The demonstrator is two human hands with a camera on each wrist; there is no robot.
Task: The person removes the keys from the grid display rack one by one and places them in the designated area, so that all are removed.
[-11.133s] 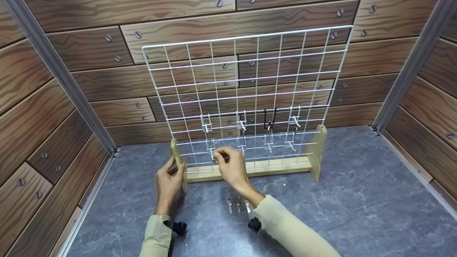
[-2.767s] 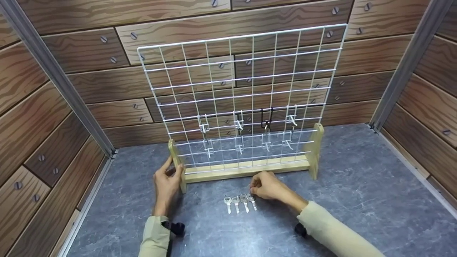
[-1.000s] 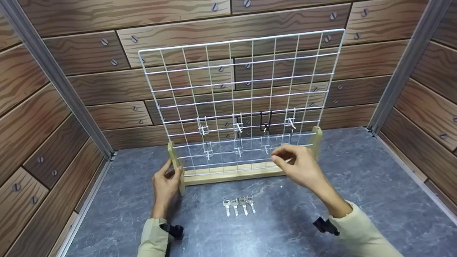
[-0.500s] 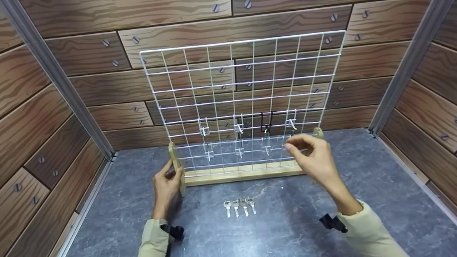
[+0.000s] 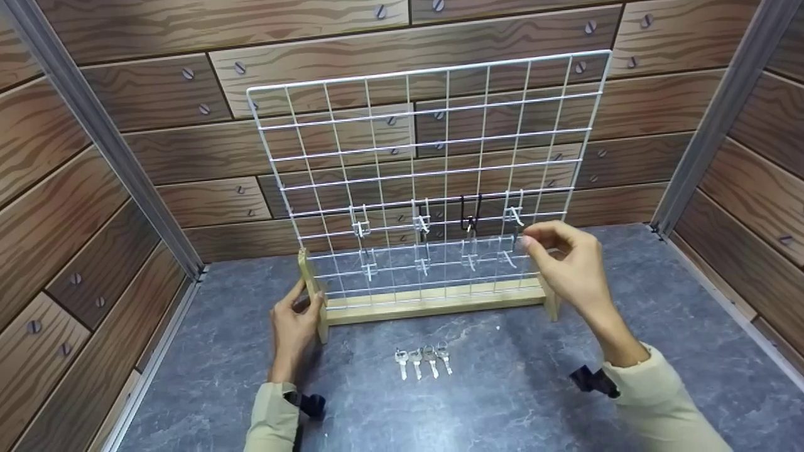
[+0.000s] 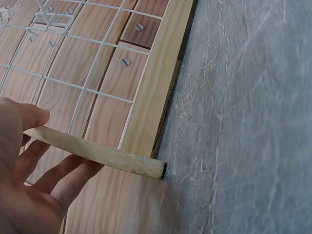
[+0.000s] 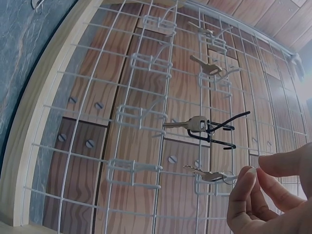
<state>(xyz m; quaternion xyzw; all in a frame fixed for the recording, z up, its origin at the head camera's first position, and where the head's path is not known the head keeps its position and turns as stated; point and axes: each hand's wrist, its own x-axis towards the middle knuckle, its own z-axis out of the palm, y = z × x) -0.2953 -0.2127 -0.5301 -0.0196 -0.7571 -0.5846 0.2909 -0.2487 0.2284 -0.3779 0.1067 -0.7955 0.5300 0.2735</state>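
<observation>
My left hand [image 5: 293, 320] grips the wooden end panel [image 6: 107, 156] of a stand bearing a white wire grid [image 5: 427, 69]; its thumb is on one face, fingers on the other. My right hand [image 5: 568, 263] is at the right end of the upper hook row. In the right wrist view, its loosely curled thumb and forefinger are right beside the ring of a silver key [image 7: 209, 174] hanging on a white hook. Another key [image 7: 195, 124] hangs on the black hook [image 7: 236, 118], and more keys hang on the row's other white hooks. On the lower row, white hooks [image 7: 134, 168] carry no keys.
Several keys [image 5: 402, 364] lie in a row on the grey marbled table [image 5: 502, 408], in front of the stand's wooden base bar [image 5: 433, 306]. Wood-plank patterned walls [image 5: 326, 56] rise behind the grid and on both sides.
My right hand has left the keys on the table and moved up and rightward to the upper right hook. More keys show on the table than 11 seconds ago. My left hand has stayed.
</observation>
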